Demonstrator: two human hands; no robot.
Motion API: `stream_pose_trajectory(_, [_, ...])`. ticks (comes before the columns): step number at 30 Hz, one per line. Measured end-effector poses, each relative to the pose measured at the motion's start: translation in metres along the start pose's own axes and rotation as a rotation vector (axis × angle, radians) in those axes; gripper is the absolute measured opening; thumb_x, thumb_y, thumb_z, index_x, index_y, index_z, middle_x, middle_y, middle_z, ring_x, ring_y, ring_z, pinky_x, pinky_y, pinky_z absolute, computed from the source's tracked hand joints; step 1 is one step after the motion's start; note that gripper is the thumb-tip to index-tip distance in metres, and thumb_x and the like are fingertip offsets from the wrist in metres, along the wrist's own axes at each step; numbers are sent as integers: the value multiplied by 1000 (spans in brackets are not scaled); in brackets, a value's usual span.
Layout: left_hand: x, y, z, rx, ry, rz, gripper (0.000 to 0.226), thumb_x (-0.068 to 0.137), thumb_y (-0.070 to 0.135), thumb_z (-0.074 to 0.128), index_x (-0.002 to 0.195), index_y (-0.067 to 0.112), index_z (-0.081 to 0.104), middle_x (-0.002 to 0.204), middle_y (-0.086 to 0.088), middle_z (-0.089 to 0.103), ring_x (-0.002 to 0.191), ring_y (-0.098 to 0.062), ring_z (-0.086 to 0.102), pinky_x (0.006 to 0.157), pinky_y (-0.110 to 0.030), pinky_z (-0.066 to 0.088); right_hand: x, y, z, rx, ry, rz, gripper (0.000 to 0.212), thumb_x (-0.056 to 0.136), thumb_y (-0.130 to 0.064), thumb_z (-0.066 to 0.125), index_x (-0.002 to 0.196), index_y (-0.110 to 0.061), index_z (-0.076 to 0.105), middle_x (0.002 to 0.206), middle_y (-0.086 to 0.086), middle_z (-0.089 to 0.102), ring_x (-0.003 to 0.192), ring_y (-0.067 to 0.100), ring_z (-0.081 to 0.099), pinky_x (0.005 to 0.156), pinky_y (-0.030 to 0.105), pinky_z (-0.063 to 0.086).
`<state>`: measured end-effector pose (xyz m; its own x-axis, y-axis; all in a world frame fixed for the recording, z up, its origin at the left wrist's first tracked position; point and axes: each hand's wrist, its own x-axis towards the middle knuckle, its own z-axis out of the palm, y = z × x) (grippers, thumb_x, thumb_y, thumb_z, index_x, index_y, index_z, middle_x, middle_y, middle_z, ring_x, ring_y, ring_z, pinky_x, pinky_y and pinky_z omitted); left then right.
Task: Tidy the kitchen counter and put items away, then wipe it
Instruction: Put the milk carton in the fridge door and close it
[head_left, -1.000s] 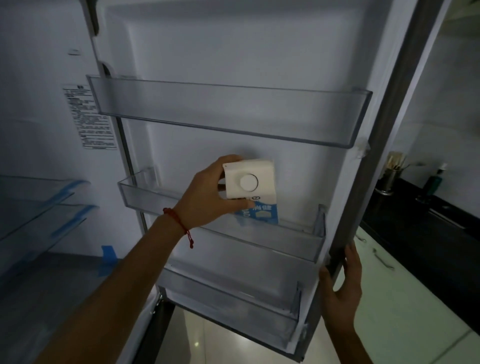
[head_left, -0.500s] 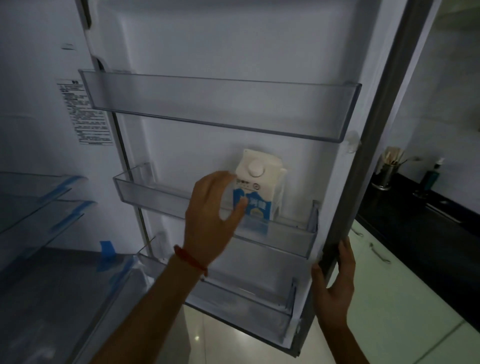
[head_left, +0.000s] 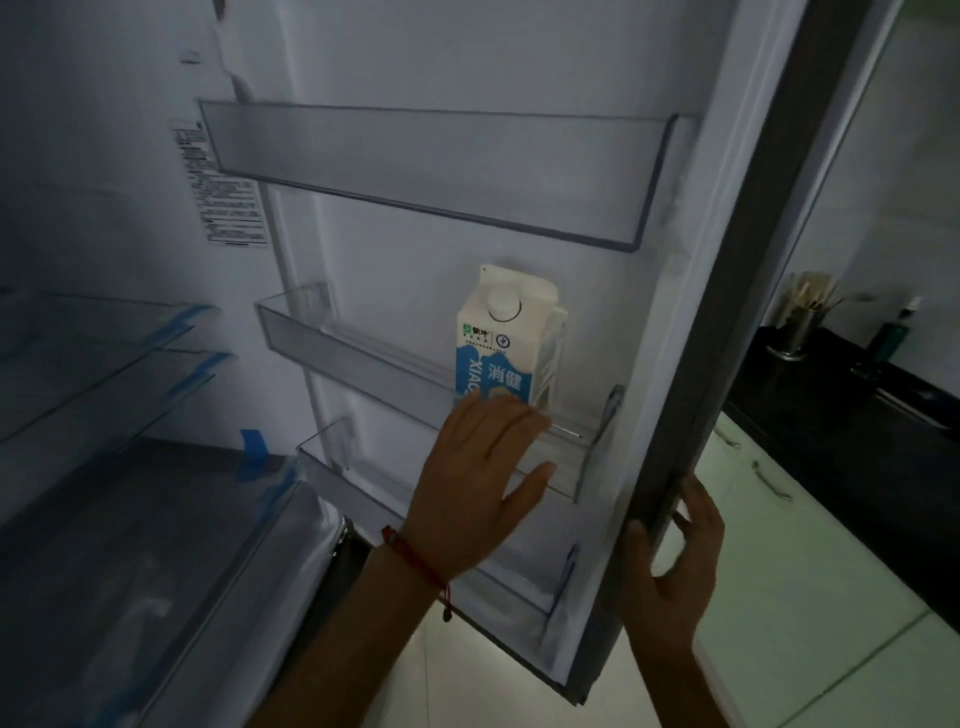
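A white and blue milk carton with a round white cap stands upright in the middle door shelf of the open fridge door. My left hand, with a red string bracelet at the wrist, hovers just below and in front of the carton, fingers spread and straight, holding nothing. My right hand grips the outer edge of the fridge door low down, fingers curled round the edge.
An upper door shelf and a lower door shelf hold nothing. Glass fridge shelves with blue tape lie at left. At right, a dark counter carries a utensil holder and a bottle, above pale cabinet fronts.
My left hand set the carton upright in the middle door shelf, let go and drew back down. My right hand kept its hold on the door edge.
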<state>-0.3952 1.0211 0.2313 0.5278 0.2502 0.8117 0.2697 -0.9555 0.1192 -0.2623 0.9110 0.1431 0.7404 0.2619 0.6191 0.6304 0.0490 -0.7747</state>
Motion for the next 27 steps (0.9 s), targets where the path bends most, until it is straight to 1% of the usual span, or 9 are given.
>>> stream_pose_trajectory(7, [-42, -12, -61, -49, -2, -31, 42, 90, 32, 46, 103, -4, 64, 107, -21, 67, 112, -19, 47, 99, -50, 43, -16, -40, -14, 127, 93, -68, 52, 89, -24, 45, 139, -14, 33, 138, -11, 40, 128, 6, 39, 106, 11, 31])
stream_pose_trajectory(11, [-77, -23, -116, 4, -43, -37, 50, 93, 39, 36, 114, 0, 57, 117, -22, 62, 118, -22, 43, 101, -53, 38, -43, -81, -9, 254, 27, -73, 43, 91, -19, 41, 134, -22, 37, 137, 8, 47, 123, 12, 46, 104, 14, 37])
stream_pose_trajectory(12, [-87, -25, -132, 43, -36, -45, 48, 93, 39, 37, 116, 2, 56, 120, -19, 60, 119, -22, 42, 102, -55, 37, -53, -90, -7, 270, -1, -68, 43, 91, -18, 40, 133, -18, 38, 132, 8, 52, 120, 12, 49, 102, 15, 39])
stream_pose_trajectory(15, [-112, -33, -185, 161, 44, -83, 47, 94, 39, 32, 116, 5, 57, 125, -13, 54, 123, -24, 39, 106, -51, 34, -82, -119, 2, 305, -48, -38, 37, 90, -15, 40, 125, -27, 44, 111, -30, 60, 106, -12, 53, 93, 7, 42])
stream_pose_trajectory(18, [-137, -44, -237, 237, 199, -50, 37, 94, 31, 38, 121, 7, 48, 129, -12, 49, 129, -26, 38, 109, -41, 28, -112, -146, 12, 264, -79, -79, 49, 90, -8, 40, 109, -54, 47, 87, -31, 57, 86, -21, 52, 75, -3, 40])
stream_pose_trajectory(20, [-153, -55, -265, 235, 322, -49, 36, 94, 25, 43, 124, 5, 46, 137, -6, 45, 137, -20, 31, 113, -37, 27, -133, -160, 21, 308, -108, -66, 36, 91, -17, 42, 110, -46, 52, 84, -21, 58, 80, -17, 53, 70, -1, 41])
stream_pose_trajectory(21, [-160, -61, -276, 232, 381, -66, 37, 94, 24, 44, 125, 4, 45, 144, -1, 39, 140, -17, 27, 114, -37, 25, -144, -164, 26, 327, -123, -47, 26, 90, -25, 43, 112, -28, 57, 83, -21, 60, 78, -13, 54, 69, 2, 42])
stream_pose_trajectory(23, [-172, -76, -290, 256, 474, -125, 42, 94, 22, 45, 131, 2, 39, 151, 1, 25, 143, -17, 18, 117, -38, 21, -164, -175, 39, 326, -158, -52, 46, 87, -36, 44, 109, 3, 57, 74, -18, 58, 71, -8, 53, 64, 5, 41])
stream_pose_trajectory(27, [-189, -107, -297, 284, 487, -347, 54, 94, 27, 43, 140, 3, 26, 148, -19, 9, 142, -30, 13, 117, -47, 18, -197, -206, 67, 334, -234, -48, 38, 89, -34, 48, 116, -8, 54, 89, -10, 58, 81, 0, 55, 69, 11, 47])
